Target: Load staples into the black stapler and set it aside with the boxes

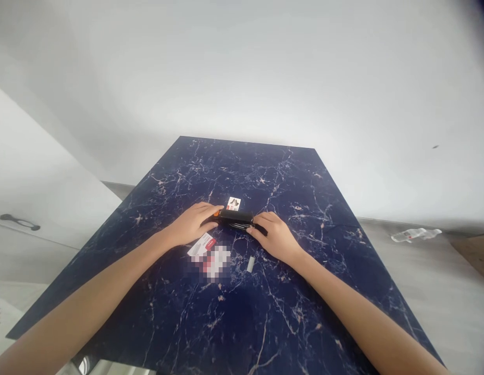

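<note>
A black stapler (237,216) lies sideways between my two hands over the middle of the blue marbled table. My left hand (195,221) closes on its left end, where a small orange part shows beside the fingertips. On the other end, the thumb and fingers of my right hand (273,234) are pinched. Metal shows along the near side of the stapler. Just beyond it is a small white card (234,202) with a dark picture. Nearer to me lie a white and red packet (201,246), partly blurred out, and a short grey strip (250,264), which looks like staples.
The dark blue marbled table (234,161) narrows away from me toward a pale wall. On the floor at right, a clear plastic bottle (416,235) lies near a brown cardboard piece (474,255). A white door or cabinet with a dark handle (20,223) stands at left.
</note>
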{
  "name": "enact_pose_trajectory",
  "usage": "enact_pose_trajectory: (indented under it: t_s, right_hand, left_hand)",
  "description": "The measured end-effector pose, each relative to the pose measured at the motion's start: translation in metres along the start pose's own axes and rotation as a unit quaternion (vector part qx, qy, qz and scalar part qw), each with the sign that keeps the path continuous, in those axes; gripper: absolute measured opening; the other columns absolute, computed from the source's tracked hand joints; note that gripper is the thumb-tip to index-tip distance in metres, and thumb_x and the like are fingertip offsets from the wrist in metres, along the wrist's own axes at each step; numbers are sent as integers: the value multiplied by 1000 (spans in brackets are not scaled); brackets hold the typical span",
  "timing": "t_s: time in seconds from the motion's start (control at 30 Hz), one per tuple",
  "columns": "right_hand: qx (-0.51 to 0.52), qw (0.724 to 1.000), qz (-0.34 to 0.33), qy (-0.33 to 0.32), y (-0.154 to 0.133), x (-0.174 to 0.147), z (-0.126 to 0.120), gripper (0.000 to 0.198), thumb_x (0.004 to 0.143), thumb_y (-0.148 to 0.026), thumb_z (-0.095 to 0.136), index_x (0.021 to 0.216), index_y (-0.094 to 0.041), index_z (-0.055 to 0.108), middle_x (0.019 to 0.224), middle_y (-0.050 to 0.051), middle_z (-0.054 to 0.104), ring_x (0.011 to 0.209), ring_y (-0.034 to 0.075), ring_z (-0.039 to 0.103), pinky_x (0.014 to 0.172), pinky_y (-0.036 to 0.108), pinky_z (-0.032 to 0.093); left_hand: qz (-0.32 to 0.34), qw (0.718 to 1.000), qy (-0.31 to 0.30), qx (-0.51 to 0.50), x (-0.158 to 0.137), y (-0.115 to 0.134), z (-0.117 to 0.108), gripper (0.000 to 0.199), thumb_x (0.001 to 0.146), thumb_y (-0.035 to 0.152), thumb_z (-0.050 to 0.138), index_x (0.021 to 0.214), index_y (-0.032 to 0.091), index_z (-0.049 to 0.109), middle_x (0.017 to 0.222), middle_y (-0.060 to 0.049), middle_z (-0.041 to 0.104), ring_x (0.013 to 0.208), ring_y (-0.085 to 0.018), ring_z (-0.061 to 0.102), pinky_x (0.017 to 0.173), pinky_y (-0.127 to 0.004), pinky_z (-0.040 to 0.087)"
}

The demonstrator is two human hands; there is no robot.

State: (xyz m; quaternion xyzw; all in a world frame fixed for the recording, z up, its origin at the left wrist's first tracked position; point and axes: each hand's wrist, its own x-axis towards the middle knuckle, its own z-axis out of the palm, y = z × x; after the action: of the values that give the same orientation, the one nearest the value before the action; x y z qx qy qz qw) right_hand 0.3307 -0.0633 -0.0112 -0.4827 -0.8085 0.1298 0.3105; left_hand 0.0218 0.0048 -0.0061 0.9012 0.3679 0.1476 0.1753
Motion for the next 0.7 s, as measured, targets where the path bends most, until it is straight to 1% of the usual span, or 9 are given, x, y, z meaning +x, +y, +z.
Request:
enact_pose_trajectory:
  t_s: [0.17, 0.27, 0.33, 0.37, 0.43, 0.5, 0.53, 0.6, 0.7]
  right_hand:
    - [-11, 996, 83, 44, 2, -3, -1, 17, 101, -28, 59, 110, -22, 71, 109, 8, 73, 102, 28, 66, 90, 46, 55]
    - [-47, 989, 123, 75, 5, -3, 0, 23, 102, -27, 54, 117, -22, 70, 107, 10, 73, 101, 30, 65, 87, 48, 56]
    - [-49, 989, 117, 81, 3, -3, -5, 28, 101, -25, 53, 125, -22, 67, 110, 11, 71, 102, 30, 66, 87, 48, 56]
    - [-38, 993, 93, 59, 0, -3, -10, 30, 100, -24, 53, 128, -22, 66, 112, 11, 70, 103, 29, 66, 88, 47, 57]
    - [-12, 999, 12, -39, -11, -3, -24, 33, 99, -22, 56, 130, -26, 67, 119, 10, 68, 105, 27, 67, 91, 45, 57]
    - [-1, 985, -76, -154, -26, -4, -39, 37, 96, -21, 63, 130, -31, 69, 125, 8, 66, 110, 27, 66, 95, 44, 56]
    - [0, 977, -101, -186, -33, -5, -45, 40, 93, -20, 66, 131, -33, 69, 127, 8, 65, 112, 27, 66, 95, 44, 56]
    - [10, 961, -125, -245, -45, -6, -52, 41, 91, -17, 69, 128, -33, 72, 124, 6, 66, 107, 25, 68, 88, 38, 57]
    - [26, 945, -108, -306, -50, -7, -52, 23, 93, -14, 66, 108, -29, 76, 104, 4, 70, 85, 19, 69, 70, 31, 54]
  left_hand:
    - [-14, 999, 43, -14, 2, -3, -6, 40, 101, 36, 59, 139, 25, 57, 128, -10, 67, 121, -30, 58, 105, -50, 48]
    - [-44, 997, 62, -26, 4, -7, -10, 39, 99, 36, 59, 136, 25, 58, 127, -10, 67, 122, -32, 57, 103, -51, 49]
    - [-50, 997, 58, -31, 5, -10, -10, 41, 99, 37, 58, 139, 25, 57, 130, -10, 66, 124, -33, 55, 104, -53, 48]
    - [-51, 997, 55, -30, 6, -10, -10, 42, 99, 37, 58, 140, 25, 56, 131, -10, 66, 125, -33, 54, 105, -53, 48]
    - [-49, 997, 58, -24, 7, -10, -8, 43, 99, 37, 57, 140, 24, 56, 131, -10, 66, 125, -34, 54, 106, -54, 46]
    - [-48, 997, 66, -14, 8, -8, -6, 43, 97, 36, 58, 138, 23, 57, 129, -11, 66, 123, -34, 55, 106, -55, 46]
    - [-48, 996, 71, -7, 8, -6, -5, 43, 96, 35, 58, 137, 22, 58, 128, -11, 67, 122, -34, 55, 106, -55, 45]
    - [-50, 996, 74, 5, 9, -4, -4, 43, 96, 35, 58, 136, 21, 59, 127, -11, 67, 121, -34, 56, 106, -55, 46]
    - [-51, 996, 72, 16, 10, -2, -4, 43, 96, 35, 56, 137, 20, 58, 127, -11, 67, 121, -33, 56, 105, -53, 46]
